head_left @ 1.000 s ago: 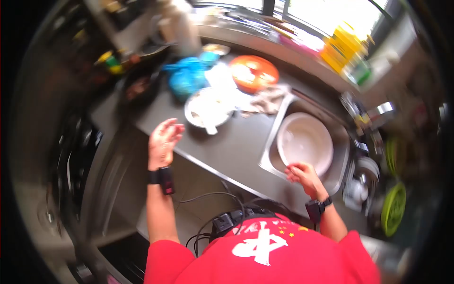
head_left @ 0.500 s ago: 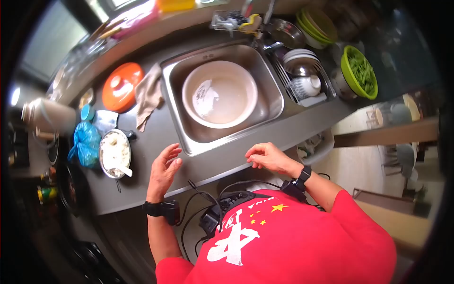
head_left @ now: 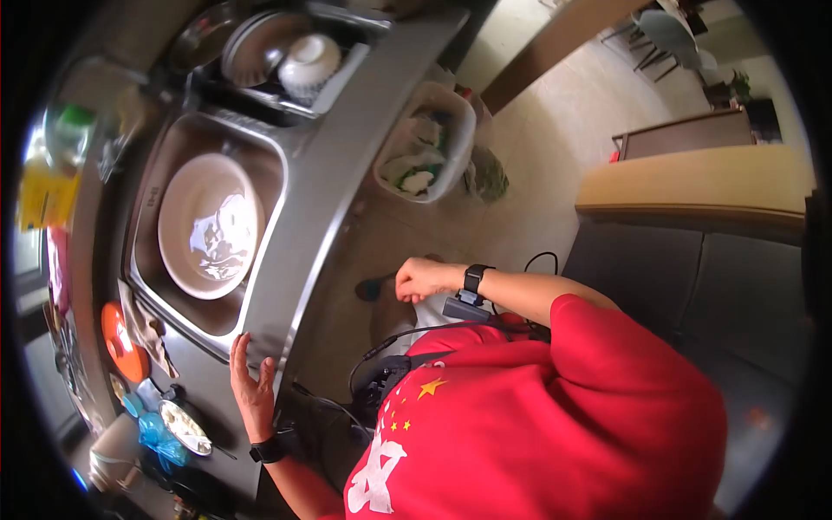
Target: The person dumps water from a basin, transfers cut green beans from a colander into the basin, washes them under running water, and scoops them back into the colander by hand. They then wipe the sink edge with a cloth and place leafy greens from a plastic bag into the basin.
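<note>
My left hand (head_left: 252, 387) is raised over the counter edge by the sink's near corner, its fingers apart and nothing in it. My right hand (head_left: 424, 279) hangs over the floor, away from the counter, with its fingers curled in and no object showing in them. A large pale basin (head_left: 173, 238) stands in the steel sink (head_left: 224, 319); bright reflections ripple on the water inside. Beside the sink lie a beige cloth (head_left: 149, 329) and an orange lid (head_left: 124, 342). Neither hand touches any of these.
An open waste bin (head_left: 464, 143) stands on the floor past the counter. A dish rack (head_left: 334, 87) with bowls is beyond the sink. A bowl of white food (head_left: 185, 426) and a blue plastic bag (head_left: 162, 440) sit nearby. A dark grey sofa (head_left: 641, 277) is at right.
My view has swung right, bringing the bin and sofa into sight. My right hand has moved away from the counter's front, fingers more curled. My left hand stays open near the sink.
</note>
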Demonstrator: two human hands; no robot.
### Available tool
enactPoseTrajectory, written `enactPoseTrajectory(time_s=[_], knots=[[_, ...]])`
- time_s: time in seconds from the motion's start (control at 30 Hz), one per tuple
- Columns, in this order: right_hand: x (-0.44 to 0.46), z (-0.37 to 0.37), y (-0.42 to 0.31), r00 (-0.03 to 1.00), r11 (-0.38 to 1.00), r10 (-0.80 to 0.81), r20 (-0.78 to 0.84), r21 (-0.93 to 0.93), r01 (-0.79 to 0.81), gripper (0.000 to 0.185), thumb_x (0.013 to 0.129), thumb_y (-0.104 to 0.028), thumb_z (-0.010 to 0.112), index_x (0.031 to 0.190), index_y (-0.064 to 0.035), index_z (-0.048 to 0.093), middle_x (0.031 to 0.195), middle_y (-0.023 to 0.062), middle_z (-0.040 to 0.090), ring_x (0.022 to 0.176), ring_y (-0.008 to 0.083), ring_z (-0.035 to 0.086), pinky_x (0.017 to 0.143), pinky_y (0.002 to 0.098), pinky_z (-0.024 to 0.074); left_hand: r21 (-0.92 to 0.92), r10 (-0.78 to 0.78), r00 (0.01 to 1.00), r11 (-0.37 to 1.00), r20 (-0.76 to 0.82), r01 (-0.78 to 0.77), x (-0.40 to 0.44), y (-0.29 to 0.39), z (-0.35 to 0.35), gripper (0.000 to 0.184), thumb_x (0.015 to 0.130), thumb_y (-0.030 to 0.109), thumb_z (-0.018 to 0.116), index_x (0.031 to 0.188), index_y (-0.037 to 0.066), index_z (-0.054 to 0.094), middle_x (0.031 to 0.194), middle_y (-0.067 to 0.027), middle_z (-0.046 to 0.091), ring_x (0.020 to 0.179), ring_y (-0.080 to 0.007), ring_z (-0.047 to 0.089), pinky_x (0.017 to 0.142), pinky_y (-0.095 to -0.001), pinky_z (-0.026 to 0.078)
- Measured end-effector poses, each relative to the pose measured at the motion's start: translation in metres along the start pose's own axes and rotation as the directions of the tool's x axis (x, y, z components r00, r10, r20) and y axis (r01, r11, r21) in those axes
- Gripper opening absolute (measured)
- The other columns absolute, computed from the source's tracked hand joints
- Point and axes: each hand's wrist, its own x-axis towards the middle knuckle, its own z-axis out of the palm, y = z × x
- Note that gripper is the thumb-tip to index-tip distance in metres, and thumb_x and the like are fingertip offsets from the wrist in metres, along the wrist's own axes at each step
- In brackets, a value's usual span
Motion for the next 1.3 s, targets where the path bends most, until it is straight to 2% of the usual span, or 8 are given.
enactPoseTrajectory(time_s=[0.27, 0.37, 0.8, 0.83, 0.97, 1.07, 1.2, 1.3], knots=[[0.037, -0.099, 0.232, 0.909, 0.929, 0.258, -0.329, 0.343, -0.14, 0.014, 0.084, -0.006, 0.054, 0.08, 0.0002, 0.067, 0.067, 0.007, 0.064, 0.049, 0.0133, 0.06, 0.044, 0.028, 0.0476, 0.409, 0.197, 0.979, 0.89, 0.05, -0.2, 0.025, 0.062, 0.073, 0.075, 0.077, 0.013, 0.069, 0.144, 0.012, 0.035, 0.145, -0.0266, 0.032, 0.134, -0.0419, 0.032, 0.11, -0.0457, 0.026], [0.053, -0.144, 0.3, 0.886, 0.927, 0.102, -0.452, -0.28, -0.25, 0.017, 0.083, -0.017, 0.061, 0.087, -0.003, 0.069, 0.081, 0.0167, 0.067, 0.076, 0.0316, 0.065, 0.067, 0.0414, 0.0532, 0.513, 0.141, 0.99, 0.852, -0.026, -0.108, 0.024, 0.072, 0.092, 0.076, 0.075, 0.011, 0.068, 0.144, 0.016, 0.036, 0.146, -0.0275, 0.031, 0.133, -0.0442, 0.033, 0.11, -0.0469, 0.028], [0.138, -0.241, 0.374, 0.61, 0.874, 0.25, -0.752, -0.097, -0.477, 0.021, 0.083, -0.013, 0.06, 0.101, -0.0054, 0.067, 0.111, 0.0249, 0.06, 0.107, 0.0382, 0.057, 0.085, 0.045, 0.0504, 0.282, -0.151, 0.97, 0.938, -0.191, 0.202, 0.032, 0.051, 0.097, 0.066, 0.078, 0.0, 0.057, 0.141, 0.012, 0.044, 0.147, -0.0126, 0.04, 0.134, -0.0315, 0.038, 0.1, -0.0499, 0.038], [0.151, -0.243, 0.384, 0.572, 0.881, 0.215, -0.792, -0.095, -0.464, 0.026, 0.082, -0.017, 0.061, 0.106, -0.0073, 0.067, 0.104, 0.0243, 0.062, 0.108, 0.0385, 0.056, 0.087, 0.045, 0.0493, 0.102, -0.234, 0.952, 0.961, -0.195, 0.257, 0.032, 0.039, 0.091, 0.066, 0.08, -0.004, 0.052, 0.143, 0.01, 0.04, 0.148, -0.0067, 0.037, 0.128, -0.0181, 0.041, 0.093, -0.0341, 0.043], [0.185, -0.27, 0.389, 0.581, 0.816, 0.225, -0.782, -0.175, -0.551, 0.049, 0.081, -0.03, 0.066, 0.124, -0.0082, 0.059, 0.113, 0.0225, 0.06, 0.125, 0.0396, 0.043, 0.102, 0.0494, 0.0382, 0.003, -0.457, 0.866, 0.884, -0.204, 0.467, 0.038, 0.091, 0.111, 0.065, 0.089, 0.024, 0.057, 0.144, 0.001, 0.032, 0.143, -0.0142, 0.039, 0.112, -0.0266, 0.051, 0.099, -0.0423, 0.041], [0.215, -0.299, 0.408, 0.717, 0.805, 0.262, -0.646, -0.264, -0.532, 0.055, 0.088, -0.039, 0.06, 0.135, -0.0121, 0.05, 0.147, 0.0234, 0.028, 0.131, 0.0416, 0.034, 0.108, 0.0515, 0.0293, 0.101, -0.419, 0.878, 0.888, -0.231, 0.449, 0.04, 0.093, 0.118, 0.058, 0.093, 0.025, 0.049, 0.144, 0.001, 0.033, 0.14, -0.0161, 0.042, 0.11, -0.0267, 0.051, 0.095, -0.0404, 0.044], [0.264, -0.312, 0.459, 0.679, 0.878, 0.156, -0.718, -0.214, -0.428, 0.057, 0.084, -0.036, 0.064, 0.132, -0.0072, 0.052, 0.142, 0.0238, 0.038, 0.131, 0.0361, 0.036, 0.106, 0.0503, 0.0313, 0.041, -0.477, 0.831, 0.86, -0.286, 0.508, 0.043, 0.095, 0.122, 0.052, 0.096, 0.021, 0.046, 0.143, 0.0, 0.035, 0.137, -0.0168, 0.044, 0.11, -0.0279, 0.051, 0.094, -0.0408, 0.044], [0.243, -0.31, 0.462, 0.449, 0.967, 0.223, -0.865, 0.254, 0.007, 0.043, 0.082, -0.02, 0.068, 0.117, 0.0015, 0.06, 0.106, 0.0179, 0.065, 0.094, 0.0239, 0.062, 0.086, 0.0351, 0.0497, 0.111, -0.473, 0.832, 0.847, -0.288, 0.52, 0.038, 0.09, 0.116, 0.057, 0.096, 0.03, 0.045, 0.143, 0.001, 0.033, 0.137, -0.0159, 0.044, 0.11, -0.028, 0.05, 0.096, -0.0419, 0.043]])
